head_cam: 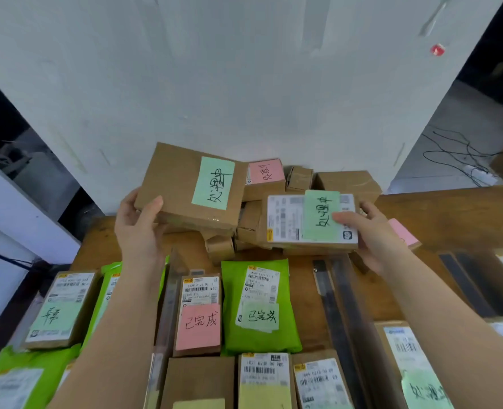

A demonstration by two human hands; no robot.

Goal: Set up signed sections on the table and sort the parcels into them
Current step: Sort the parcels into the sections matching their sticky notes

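Left hand grips a brown box; right hand grips a labelled parcel. Both hang over the loose pile between the hands. Risk: setting either down crooked topples the pile.

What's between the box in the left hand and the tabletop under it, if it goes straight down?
The left hand holds the big brown box above a heap of small cardboard boxes. They lie right beneath its near edge, so it would land on them, not the table.
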